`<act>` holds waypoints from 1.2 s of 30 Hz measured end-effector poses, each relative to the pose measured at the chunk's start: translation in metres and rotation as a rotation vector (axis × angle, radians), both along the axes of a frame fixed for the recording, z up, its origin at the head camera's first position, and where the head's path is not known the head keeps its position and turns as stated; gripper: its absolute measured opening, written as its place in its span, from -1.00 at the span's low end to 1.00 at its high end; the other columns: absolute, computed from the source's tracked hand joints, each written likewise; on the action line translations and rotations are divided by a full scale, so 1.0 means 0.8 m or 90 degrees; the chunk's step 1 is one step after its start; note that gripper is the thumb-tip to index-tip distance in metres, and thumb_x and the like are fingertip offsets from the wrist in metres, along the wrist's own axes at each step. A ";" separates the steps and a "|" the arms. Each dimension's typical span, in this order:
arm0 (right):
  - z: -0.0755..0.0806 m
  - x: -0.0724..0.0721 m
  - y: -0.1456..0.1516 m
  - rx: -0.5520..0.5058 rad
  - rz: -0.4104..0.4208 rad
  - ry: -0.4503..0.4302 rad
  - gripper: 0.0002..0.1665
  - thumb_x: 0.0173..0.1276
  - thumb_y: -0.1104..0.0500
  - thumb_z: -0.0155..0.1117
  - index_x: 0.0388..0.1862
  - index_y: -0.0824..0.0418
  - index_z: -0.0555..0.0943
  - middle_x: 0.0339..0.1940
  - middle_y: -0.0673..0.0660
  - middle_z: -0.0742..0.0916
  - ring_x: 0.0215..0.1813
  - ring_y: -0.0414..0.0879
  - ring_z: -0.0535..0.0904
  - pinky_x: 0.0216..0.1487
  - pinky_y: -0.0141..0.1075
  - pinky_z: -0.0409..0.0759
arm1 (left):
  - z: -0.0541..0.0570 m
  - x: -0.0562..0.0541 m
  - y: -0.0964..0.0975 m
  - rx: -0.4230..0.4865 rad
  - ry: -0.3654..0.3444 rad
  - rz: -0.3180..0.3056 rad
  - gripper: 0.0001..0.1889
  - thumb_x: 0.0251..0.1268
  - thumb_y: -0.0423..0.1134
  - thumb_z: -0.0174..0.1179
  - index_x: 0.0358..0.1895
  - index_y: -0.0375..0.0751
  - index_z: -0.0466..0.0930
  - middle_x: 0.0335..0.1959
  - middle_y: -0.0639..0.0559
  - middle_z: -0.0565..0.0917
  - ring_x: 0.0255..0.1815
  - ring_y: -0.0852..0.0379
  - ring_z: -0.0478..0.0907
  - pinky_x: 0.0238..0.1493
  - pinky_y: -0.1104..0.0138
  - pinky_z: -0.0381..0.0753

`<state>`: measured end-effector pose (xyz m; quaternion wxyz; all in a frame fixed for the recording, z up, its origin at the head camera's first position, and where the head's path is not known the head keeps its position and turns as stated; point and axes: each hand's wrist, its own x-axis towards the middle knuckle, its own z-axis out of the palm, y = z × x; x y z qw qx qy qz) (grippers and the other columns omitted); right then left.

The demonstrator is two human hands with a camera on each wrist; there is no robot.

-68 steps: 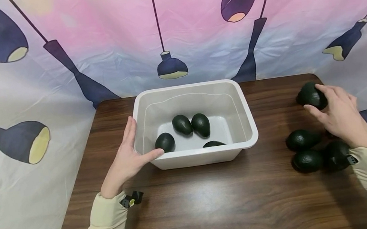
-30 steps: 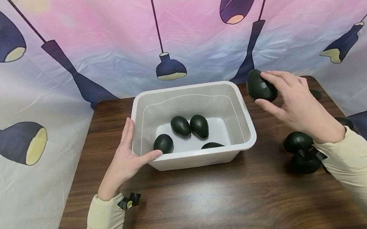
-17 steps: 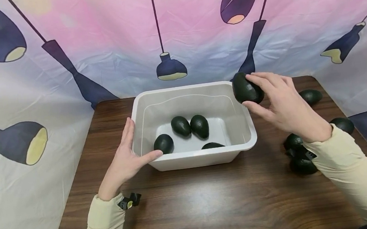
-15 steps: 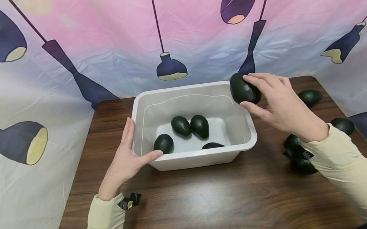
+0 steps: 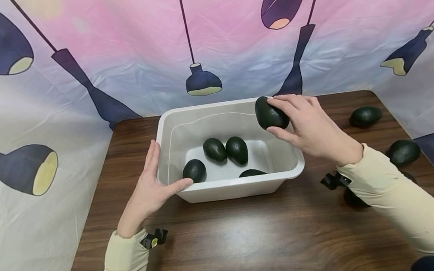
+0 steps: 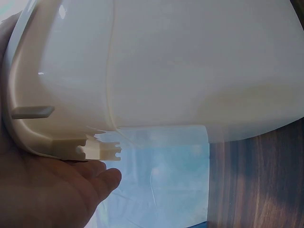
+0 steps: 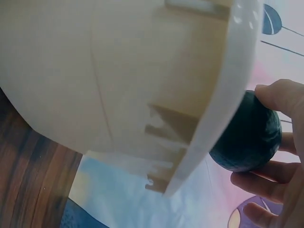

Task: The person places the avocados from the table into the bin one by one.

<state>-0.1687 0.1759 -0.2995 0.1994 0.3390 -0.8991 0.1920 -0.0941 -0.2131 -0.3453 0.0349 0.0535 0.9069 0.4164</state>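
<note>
Avocados (image 5: 214, 150) can be counted up to four inside the pale plastic tub (image 5: 226, 182), though one is mostly hidden by the near wall, so a fair chunk looks done. A fifth avocado (image 5: 268, 114) is gripped between thumb and fingers of the right hand (image 5: 312, 127) — it's held up over the tub's back right part, not yet let go. The tub's near left corner is braced by the left hand (image 5: 145, 193), fingers laid straight along the side, thumb on the rim, nothing picked up. What's left: at least four loose avocados (image 5: 365, 116) can be seen on the wooden table (image 5: 229, 246) off to the right, two partly covered by the sleeve (image 5: 401, 204). Could be called roughly halfway — more might be hidden back there.
</note>
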 end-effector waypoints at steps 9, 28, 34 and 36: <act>-0.007 -0.006 -0.007 0.013 0.014 0.008 -0.24 0.29 -0.04 0.38 0.37 0.26 0.42 0.22 0.28 0.55 0.27 0.13 0.41 0.16 0.13 0.25 | -0.002 -0.001 0.000 0.002 -0.005 0.000 0.27 -0.05 0.21 0.46 0.56 0.16 -0.37 0.53 0.41 -0.36 0.56 0.06 -0.31 0.38 -0.23 -0.08; -0.015 -0.013 -0.015 0.026 0.022 0.010 -0.34 0.33 -0.03 0.34 0.31 0.25 0.48 0.21 0.26 0.55 0.22 0.16 0.43 0.16 0.16 0.24 | -0.003 -0.002 -0.001 -0.005 0.000 -0.001 0.28 -0.05 0.22 0.45 0.57 0.12 -0.37 0.53 0.39 -0.37 0.56 0.06 -0.30 0.40 -0.19 -0.05; -0.014 -0.009 -0.012 0.031 0.012 0.008 -0.38 0.34 0.00 0.33 0.29 0.25 0.50 0.21 0.27 0.55 0.22 0.16 0.42 0.16 0.17 0.25 | -0.002 -0.001 0.000 -0.007 -0.003 0.000 0.28 -0.05 0.23 0.45 0.56 0.12 -0.37 0.53 0.38 -0.37 0.56 0.06 -0.31 0.39 -0.20 -0.06; -0.014 -0.007 -0.009 0.030 0.006 0.007 -0.39 0.33 0.01 0.33 0.28 0.25 0.51 0.21 0.26 0.55 0.23 0.18 0.42 0.15 0.16 0.25 | -0.002 -0.001 0.000 -0.005 -0.006 0.001 0.28 -0.05 0.23 0.45 0.57 0.12 -0.38 0.53 0.38 -0.37 0.56 0.06 -0.32 0.39 -0.21 -0.07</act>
